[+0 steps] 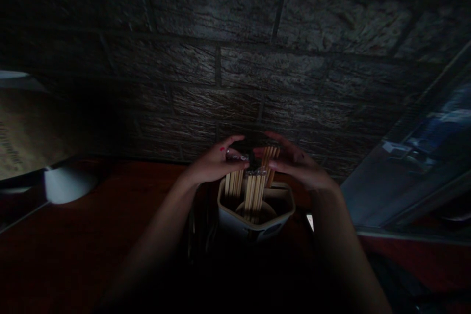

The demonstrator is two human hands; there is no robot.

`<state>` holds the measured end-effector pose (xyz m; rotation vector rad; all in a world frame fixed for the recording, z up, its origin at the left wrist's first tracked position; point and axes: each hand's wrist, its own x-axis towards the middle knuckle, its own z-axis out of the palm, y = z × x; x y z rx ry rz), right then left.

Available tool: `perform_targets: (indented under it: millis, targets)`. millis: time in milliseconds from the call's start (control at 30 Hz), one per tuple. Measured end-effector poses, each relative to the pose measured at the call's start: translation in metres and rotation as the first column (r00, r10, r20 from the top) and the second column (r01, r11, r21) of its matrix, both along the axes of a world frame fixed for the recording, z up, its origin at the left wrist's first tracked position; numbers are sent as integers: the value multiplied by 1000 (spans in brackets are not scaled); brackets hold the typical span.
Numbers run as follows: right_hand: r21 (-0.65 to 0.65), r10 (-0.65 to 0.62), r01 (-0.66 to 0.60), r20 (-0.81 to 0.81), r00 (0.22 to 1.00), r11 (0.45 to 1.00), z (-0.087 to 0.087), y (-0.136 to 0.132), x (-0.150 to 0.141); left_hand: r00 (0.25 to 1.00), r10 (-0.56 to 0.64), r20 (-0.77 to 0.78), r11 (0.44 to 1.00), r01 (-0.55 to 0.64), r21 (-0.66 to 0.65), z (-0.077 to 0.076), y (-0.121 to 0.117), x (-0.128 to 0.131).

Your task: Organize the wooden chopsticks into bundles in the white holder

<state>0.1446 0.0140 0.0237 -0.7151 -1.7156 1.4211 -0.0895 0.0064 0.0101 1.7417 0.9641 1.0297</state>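
A pale, angular container stands upright on the table, holding several bundles of light wooden chopsticks. Shiny clear wrapping shows around the tops of the bundles. My left hand curls over the left bundle, its thumb and fingers closed around the top with crinkled wrapping by them. On the other side, my right hand grips a tilted bundle at the right between thumb and fingers, at the container's back rim. The fingertips behind the bundles are partly lost in shadow.
Close behind the container rises a dark brick-patterned wall. The reddish-brown table carries a white cone-shaped object and a brown printed bag or box at left. A bluish translucent panel or box stands at right. The scene is very dim.
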Motion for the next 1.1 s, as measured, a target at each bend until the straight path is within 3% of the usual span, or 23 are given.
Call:
perform_targets:
  millis: [367,533,700,800,933,1100]
  targets:
    - [-6,-99,99,1,995,995,6,-2,10,991,136,7,989,-136,54,24,-13,-27]
    - [89,-148,146,19,989,985,8,-3,17,993,120,-21,990,-118,74,25,-13,-34]
    - [175,-194,190,3,981,966,9,-7,17,971,226,78,949,-237,206,27,-19,-14]
    - [183,-227,218,26,974,959,10,-9,13,946,283,157,875,-322,361,26,-25,9]
    - [173,-208,199,36,977,965,9,-7,11,939,307,154,795,-342,502,20,-29,32]
    - [204,-141,139,-2,990,969,8,-6,10,946,306,110,805,-319,500,15,-28,36]
